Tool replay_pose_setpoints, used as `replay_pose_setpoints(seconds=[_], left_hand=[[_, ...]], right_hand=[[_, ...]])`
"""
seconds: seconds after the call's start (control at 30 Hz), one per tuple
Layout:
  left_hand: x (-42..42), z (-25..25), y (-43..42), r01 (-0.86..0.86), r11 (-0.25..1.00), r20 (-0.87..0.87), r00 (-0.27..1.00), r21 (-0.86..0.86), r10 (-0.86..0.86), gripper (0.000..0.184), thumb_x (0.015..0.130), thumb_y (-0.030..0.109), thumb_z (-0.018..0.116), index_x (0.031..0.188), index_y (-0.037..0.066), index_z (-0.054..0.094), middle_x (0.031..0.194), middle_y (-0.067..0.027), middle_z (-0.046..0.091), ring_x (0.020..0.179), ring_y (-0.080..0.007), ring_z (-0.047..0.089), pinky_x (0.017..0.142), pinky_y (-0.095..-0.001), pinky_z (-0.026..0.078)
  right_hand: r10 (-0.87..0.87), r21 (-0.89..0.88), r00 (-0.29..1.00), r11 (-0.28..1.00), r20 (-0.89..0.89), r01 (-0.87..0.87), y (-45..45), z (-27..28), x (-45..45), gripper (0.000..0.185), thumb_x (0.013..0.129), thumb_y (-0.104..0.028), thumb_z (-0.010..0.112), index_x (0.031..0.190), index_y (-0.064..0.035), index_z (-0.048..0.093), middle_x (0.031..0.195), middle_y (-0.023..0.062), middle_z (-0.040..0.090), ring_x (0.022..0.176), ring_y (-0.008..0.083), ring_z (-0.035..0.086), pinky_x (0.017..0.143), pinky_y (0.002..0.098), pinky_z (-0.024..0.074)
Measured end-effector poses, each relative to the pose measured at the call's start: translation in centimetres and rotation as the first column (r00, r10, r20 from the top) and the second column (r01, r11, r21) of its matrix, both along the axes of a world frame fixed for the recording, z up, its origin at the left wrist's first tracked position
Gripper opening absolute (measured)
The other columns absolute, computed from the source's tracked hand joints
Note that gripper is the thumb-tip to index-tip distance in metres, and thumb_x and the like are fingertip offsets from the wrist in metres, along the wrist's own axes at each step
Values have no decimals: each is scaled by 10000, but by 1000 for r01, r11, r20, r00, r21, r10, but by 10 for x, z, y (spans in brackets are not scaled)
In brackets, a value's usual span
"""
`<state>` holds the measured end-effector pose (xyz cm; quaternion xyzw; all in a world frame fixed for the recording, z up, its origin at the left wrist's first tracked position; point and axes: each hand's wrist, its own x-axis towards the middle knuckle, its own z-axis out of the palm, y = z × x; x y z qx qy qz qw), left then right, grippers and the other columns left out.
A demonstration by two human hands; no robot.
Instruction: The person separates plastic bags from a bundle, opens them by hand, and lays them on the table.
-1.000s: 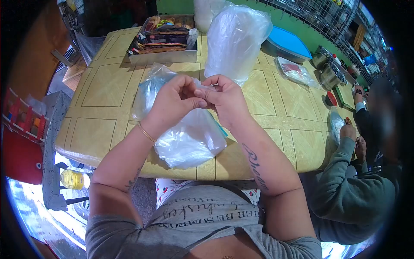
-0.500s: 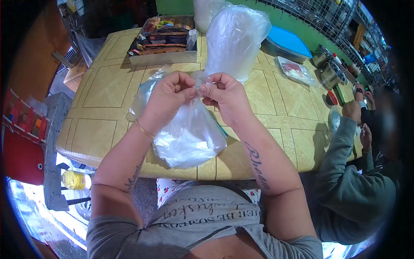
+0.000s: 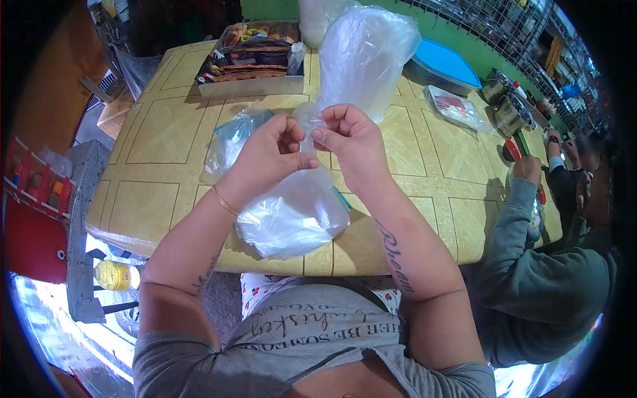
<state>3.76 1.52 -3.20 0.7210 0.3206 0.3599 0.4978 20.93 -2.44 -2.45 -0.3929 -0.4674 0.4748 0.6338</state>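
Observation:
A small clear plastic bag (image 3: 307, 119) hangs between my hands above the table. My right hand (image 3: 348, 138) pinches its edge between thumb and fingers. My left hand (image 3: 277, 147) is at the bag's other side, its fingers curled and its thumb pointing right; whether it grips the plastic is hard to make out. Below my hands lies a pile of clear plastic bags (image 3: 292, 215). Another clear bag with a blue-green edge (image 3: 232, 142) lies beside my left wrist.
Farther back are a metal tray (image 3: 252, 87) of packets, a large bag of plastic (image 3: 365, 56), a blue-lidded container (image 3: 443, 63), a wrapped package (image 3: 458, 109) and metal pots (image 3: 509, 116). At the right, a person in a green sleeve (image 3: 511, 219) works at the table (image 3: 152, 199).
My left thumb has come away from my right fingers, and more of the small bag shows between my hands. The other person's hands have shifted at the right.

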Motion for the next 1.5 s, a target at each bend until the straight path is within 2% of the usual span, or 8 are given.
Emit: replay_pose_setpoints(seconds=[0.33,0.63,0.8,0.9,1.0,1.13,1.33,1.5], left_hand=[[1,3,0,41,981,109,994,-190,-21,74,899,38,630,968,16,642,831,-8,636,730,-82,586,656,-232,485],[-1,1,1,75,971,203,979,-228,-28,108,829,-23,651,920,26,622,820,-6,625,731,-82,584,657,-225,484],[-3,-2,5,-31,996,42,999,-85,34,143,805,-34,689,894,33,600,825,3,614,754,-73,580,642,-215,475],[6,-1,-5,19,989,195,981,-147,10,137,817,-15,707,882,31,596,830,8,613,781,-69,577,669,-209,481],[4,-6,-3,-47,998,-95,994,48,51,143,839,42,704,791,32,570,759,34,567,737,-53,542,638,-241,467],[2,1,-4,34,996,51,998,-77,-30,121,905,138,671,893,23,637,806,18,611,765,-67,559,694,-239,488],[0,8,-6,225,916,431,900,-333,-65,232,936,198,645,1061,4,636,916,-22,649,795,-91,587,730,-240,486],[-8,4,1,286,926,456,877,-247,-149,235,927,189,655,1054,-7,627,941,-32,661,823,-95,599,772,-238,475]], right_hand=[[84,-36,990,995,-112,-88,-1,1,2,214,866,-45,686,1042,1,572,842,28,618,763,98,593,678,242,486],[-38,103,855,995,517,-18,-2,1,-1,491,764,26,765,1178,-48,511,902,5,559,786,75,548,708,220,473],[80,95,944,989,319,-116,-3,0,-3,448,809,14,722,1191,-45,497,908,8,566,797,79,562,735,221,485],[80,81,964,991,252,-103,-3,0,-2,376,848,21,669,1179,-41,502,907,13,576,800,84,574,732,224,486],[54,99,983,992,177,-73,-1,-2,1,313,840,20,658,1122,-35,531,887,14,578,775,85,573,706,234,485],[78,56,997,995,-9,-77,-1,0,6,286,827,33,651,1088,-22,546,875,21,583,768,86,575,702,239,488],[253,-18,960,967,120,-253,5,-2,14,338,822,17,677,1126,-39,538,918,22,618,795,93,594,696,236,488],[70,17,895,996,440,-86,1,1,8,365,793,37,692,1112,-46,535,784,-19,559,701,65,536,622,218,436]])
